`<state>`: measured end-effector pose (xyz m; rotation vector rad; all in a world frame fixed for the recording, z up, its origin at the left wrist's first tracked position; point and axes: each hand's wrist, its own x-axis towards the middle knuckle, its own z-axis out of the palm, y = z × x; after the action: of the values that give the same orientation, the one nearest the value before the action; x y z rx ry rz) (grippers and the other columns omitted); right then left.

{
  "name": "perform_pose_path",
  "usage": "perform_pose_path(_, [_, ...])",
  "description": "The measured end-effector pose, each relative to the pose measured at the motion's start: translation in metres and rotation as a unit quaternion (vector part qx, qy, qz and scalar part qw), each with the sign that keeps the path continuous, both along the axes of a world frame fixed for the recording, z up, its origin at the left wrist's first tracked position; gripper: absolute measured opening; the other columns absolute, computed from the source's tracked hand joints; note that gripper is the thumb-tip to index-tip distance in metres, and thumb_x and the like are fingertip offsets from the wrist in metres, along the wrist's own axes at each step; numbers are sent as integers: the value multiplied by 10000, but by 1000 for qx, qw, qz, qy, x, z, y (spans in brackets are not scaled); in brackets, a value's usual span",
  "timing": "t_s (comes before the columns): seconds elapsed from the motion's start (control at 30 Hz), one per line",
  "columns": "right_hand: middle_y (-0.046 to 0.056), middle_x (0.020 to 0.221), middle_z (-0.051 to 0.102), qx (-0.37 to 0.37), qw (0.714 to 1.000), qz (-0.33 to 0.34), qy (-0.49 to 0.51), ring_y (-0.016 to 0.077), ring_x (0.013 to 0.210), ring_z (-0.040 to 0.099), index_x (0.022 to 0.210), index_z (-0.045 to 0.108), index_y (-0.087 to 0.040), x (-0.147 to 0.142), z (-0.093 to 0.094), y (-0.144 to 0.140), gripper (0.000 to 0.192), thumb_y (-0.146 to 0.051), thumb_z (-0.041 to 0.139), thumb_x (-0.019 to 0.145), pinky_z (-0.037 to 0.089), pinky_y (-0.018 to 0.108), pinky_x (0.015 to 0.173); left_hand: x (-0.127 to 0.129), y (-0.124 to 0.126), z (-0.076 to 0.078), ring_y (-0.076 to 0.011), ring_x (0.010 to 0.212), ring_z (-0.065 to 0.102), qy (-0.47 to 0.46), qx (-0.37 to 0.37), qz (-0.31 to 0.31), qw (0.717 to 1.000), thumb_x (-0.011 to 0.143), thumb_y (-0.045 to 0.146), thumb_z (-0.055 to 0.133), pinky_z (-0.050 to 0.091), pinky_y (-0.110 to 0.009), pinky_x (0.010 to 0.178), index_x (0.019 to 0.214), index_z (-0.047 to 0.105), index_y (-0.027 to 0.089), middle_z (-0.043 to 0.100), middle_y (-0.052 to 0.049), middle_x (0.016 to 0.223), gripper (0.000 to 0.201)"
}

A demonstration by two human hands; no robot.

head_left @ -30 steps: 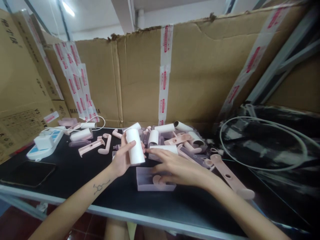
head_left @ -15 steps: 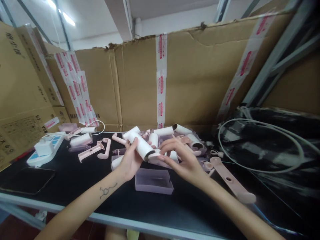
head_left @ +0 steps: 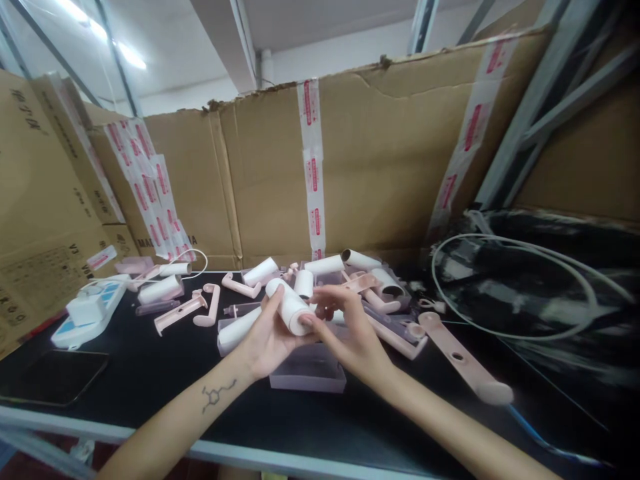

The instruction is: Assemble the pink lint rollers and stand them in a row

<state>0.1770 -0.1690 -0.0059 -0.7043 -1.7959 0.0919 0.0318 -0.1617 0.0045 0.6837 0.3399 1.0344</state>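
Observation:
My left hand point(head_left: 270, 337) is wrapped round a white cardboard tube point(head_left: 287, 303), tilted with its near end toward me. A pale round end cap point(head_left: 297, 325) covers that end. My right hand point(head_left: 357, 333) presses its thumb on the cap, its other fingers curled behind the tube's end. Below the hands lies a translucent purple box point(head_left: 307, 381), partly hidden by them. Just beyond stands another white tube point(head_left: 303, 284), and a further tube point(head_left: 240, 330) lies beside my left wrist.
Pink plastic brackets point(head_left: 180, 315) and several white tubes lie along the back, before a cardboard wall point(head_left: 265, 187). A power strip point(head_left: 90, 313) and a phone point(head_left: 55, 368) are at left. At right lie a long pink piece point(head_left: 463, 360) and a coiled white cable point(head_left: 435, 280).
The pale cap in my right hand has moved from beside the tube onto its open end. The tube has come lower and turned more toward me.

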Motion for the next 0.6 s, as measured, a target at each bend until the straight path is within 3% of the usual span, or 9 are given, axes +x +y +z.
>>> perform_pose_path(0.07, [30,916,537,14,1000,-7,-5,141,721,540,1049,476,-223,0,2,-1,237,-187,562,831,470,293,671,-3,-1,1,-154,786,631,28,37,6,999,814,230,596,557,-359,747,1117,468,177,636,-44,906,334])
perform_pose_path(0.17, [35,911,560,-5,1000,-19,-18,159,776,560,1014,490,-222,15,13,7,149,-230,497,866,470,304,694,-7,1,3,-180,859,645,77,76,47,993,718,63,651,571,-355,737,1239,339,245,635,-23,945,634])
perform_pose_path(0.23, [57,956,578,-30,995,-88,-35,180,836,574,1057,487,-214,39,22,22,187,-227,423,883,469,331,733,-10,4,4,-204,889,651,99,86,78,988,689,35,659,583,-348,706,1292,227,289,627,-24,982,784])
perform_pose_path(0.3, [92,1016,585,-39,967,-213,-136,237,971,544,1032,544,-202,71,25,43,229,-186,433,832,431,394,820,-12,7,5,-228,921,651,115,96,85,985,675,30,667,587,-360,702,1313,124,331,615,-30,1026,890])
perform_pose_path(0.4, [163,1237,504,-95,877,-358,-306,357,1177,398,1102,572,-178,115,17,70,370,-198,506,739,346,514,899,-14,9,5,-241,954,647,128,107,68,984,663,29,677,576,-403,756,1305,39,385,595,-39,1096,973])
perform_pose_path(0.5, [183,1293,454,-155,834,-378,-371,359,1197,379,1172,538,-148,133,8,79,461,-228,519,718,348,497,900,-15,9,3,-234,945,653,125,107,65,984,659,27,678,552,-449,813,1295,30,416,569,-42,1156,988])
perform_pose_path(0.6, [156,1110,563,-152,837,-344,-398,311,1026,502,1017,613,-161,123,10,70,345,-346,514,744,395,415,815,-15,9,2,-231,935,656,124,110,65,984,657,25,679,541,-472,827,1294,28,421,569,-45,1159,993])
